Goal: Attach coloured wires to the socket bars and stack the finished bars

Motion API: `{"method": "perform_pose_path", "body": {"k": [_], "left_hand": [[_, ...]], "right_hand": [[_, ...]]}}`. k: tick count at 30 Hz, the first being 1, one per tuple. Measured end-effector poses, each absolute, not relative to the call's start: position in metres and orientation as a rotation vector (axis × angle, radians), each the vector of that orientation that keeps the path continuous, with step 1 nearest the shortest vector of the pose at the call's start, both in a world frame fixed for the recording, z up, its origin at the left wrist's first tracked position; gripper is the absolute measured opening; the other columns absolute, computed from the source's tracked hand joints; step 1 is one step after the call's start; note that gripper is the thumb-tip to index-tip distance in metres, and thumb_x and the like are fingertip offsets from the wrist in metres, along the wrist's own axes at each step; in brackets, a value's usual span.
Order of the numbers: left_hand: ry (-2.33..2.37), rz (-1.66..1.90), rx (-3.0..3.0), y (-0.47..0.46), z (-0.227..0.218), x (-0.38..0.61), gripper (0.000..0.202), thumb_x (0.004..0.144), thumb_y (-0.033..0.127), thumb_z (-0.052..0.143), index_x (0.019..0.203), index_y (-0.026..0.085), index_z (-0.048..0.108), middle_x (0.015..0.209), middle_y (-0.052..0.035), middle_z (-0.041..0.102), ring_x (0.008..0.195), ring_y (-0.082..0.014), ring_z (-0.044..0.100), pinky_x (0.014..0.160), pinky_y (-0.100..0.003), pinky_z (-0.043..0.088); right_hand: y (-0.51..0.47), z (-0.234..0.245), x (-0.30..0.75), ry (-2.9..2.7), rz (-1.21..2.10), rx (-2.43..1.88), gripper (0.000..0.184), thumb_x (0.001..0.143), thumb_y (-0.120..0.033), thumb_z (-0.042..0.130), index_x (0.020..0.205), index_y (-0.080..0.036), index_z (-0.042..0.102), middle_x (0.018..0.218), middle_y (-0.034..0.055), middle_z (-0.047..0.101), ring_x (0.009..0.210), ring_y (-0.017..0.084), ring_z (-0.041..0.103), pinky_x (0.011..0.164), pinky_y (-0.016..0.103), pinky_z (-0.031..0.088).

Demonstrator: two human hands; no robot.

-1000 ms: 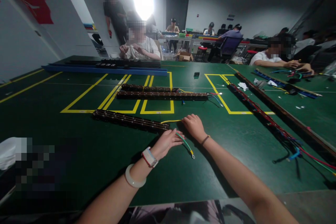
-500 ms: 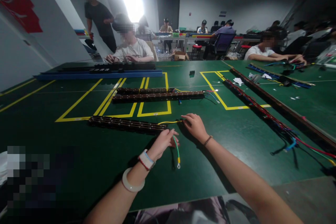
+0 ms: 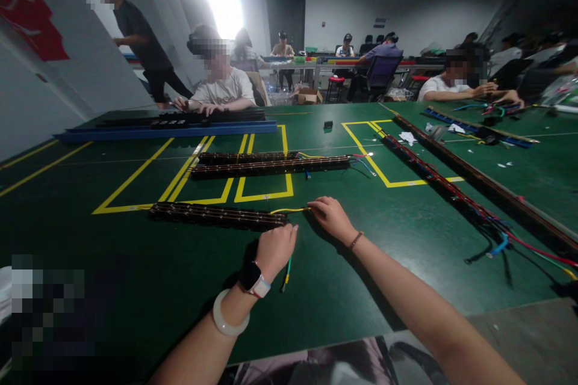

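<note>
A long black strip (image 3: 217,215) with bare metal rods along its top lies on the green table in front of me. At its right end, my left hand (image 3: 276,249) is closed, knuckles up. A green wire (image 3: 289,266) with a yellow sleeve and a ring terminal hangs out beneath it; the fingertips' exact grip is hidden. Out of the same strip end runs a yellow wire (image 3: 291,210). Its free tip is pinched by my right hand (image 3: 333,218), which rests low over the table.
Two similar strips (image 3: 271,166) lie farther back inside yellow tape lines. Long wired bundles (image 3: 442,183) stretch down the right side, near paper scraps (image 3: 407,138). A blue channel (image 3: 167,129) lies at the far left, before a seated co-worker (image 3: 226,87). Another person (image 3: 456,87) works far right.
My left hand has turned palm-down, bringing the watch face into view, and the green wire has swung left. My right hand stays at the yellow wire's tip. A standing person has moved left.
</note>
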State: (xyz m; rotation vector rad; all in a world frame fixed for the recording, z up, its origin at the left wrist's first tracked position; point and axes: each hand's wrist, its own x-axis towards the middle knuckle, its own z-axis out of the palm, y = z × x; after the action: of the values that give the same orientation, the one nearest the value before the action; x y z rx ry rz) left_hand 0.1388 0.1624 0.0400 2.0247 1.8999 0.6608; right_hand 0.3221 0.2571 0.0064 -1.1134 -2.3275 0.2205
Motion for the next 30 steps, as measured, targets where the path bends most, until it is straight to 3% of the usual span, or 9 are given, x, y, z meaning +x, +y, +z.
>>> {"method": "perform_pose_path", "body": {"k": [8,14,19,22,25,30], "left_hand": [[1.956,0.123,2.266,0.168,0.037,0.140,0.050,0.096,0.032,0.020,0.086,0.011,0.064,0.074,-0.0168,0.068,0.070,-0.0280,0.068,0.060,-0.034,0.046],[1.957,0.232,2.348,0.165,0.044,0.139,0.058,0.096,0.041,0.019,0.076,0.013,0.066,0.068,-0.0137,0.068,0.063,-0.0251,0.066,0.053,-0.029,0.040],[1.760,0.584,2.473,0.160,0.047,0.139,0.053,0.096,0.038,0.026,0.069,0.015,0.066,0.066,-0.0105,0.068,0.061,-0.0183,0.063,0.055,-0.027,0.035],[1.672,0.692,2.505,0.159,0.045,0.139,0.052,0.095,0.035,0.029,0.062,0.015,0.063,0.063,-0.0103,0.067,0.059,-0.0169,0.061,0.057,-0.028,0.034],[1.657,0.718,2.432,0.160,0.043,0.140,0.050,0.095,0.035,0.030,0.062,0.015,0.063,0.061,-0.0102,0.066,0.057,-0.0164,0.059,0.056,-0.028,0.032],[1.641,0.771,2.083,0.162,0.040,0.140,0.051,0.093,0.041,0.032,0.058,0.016,0.058,0.056,-0.0078,0.061,0.052,-0.0145,0.056,0.052,-0.025,0.032]], "right_hand": [[0.257,0.003,0.322,-2.352,0.190,-1.106,0.022,0.090,-0.024,0.051,0.106,-0.020,0.065,0.100,0.0075,0.063,0.093,0.020,0.053,0.082,0.032,0.038],[0.251,0.009,0.315,-2.308,0.230,-1.129,0.026,0.091,-0.029,0.048,0.111,-0.022,0.063,0.105,0.0079,0.063,0.101,0.021,0.053,0.092,0.039,0.033],[0.236,0.010,0.296,-2.397,0.356,-0.977,0.062,0.080,-0.038,0.059,0.136,-0.019,0.041,0.129,0.0118,0.051,0.121,0.025,0.042,0.105,0.045,0.022],[0.230,0.008,0.288,-2.463,0.407,-0.951,0.076,0.073,-0.037,0.063,0.140,-0.016,0.033,0.133,0.0142,0.046,0.124,0.026,0.038,0.107,0.045,0.019],[0.232,0.011,0.286,-2.478,0.469,-1.033,0.068,0.072,-0.035,0.065,0.134,-0.016,0.043,0.120,0.0123,0.055,0.114,0.024,0.045,0.100,0.042,0.027],[0.243,0.029,0.294,-2.490,0.589,-1.199,0.030,0.076,-0.036,0.064,0.102,-0.022,0.068,0.093,0.0056,0.067,0.091,0.020,0.056,0.082,0.033,0.036]]}}
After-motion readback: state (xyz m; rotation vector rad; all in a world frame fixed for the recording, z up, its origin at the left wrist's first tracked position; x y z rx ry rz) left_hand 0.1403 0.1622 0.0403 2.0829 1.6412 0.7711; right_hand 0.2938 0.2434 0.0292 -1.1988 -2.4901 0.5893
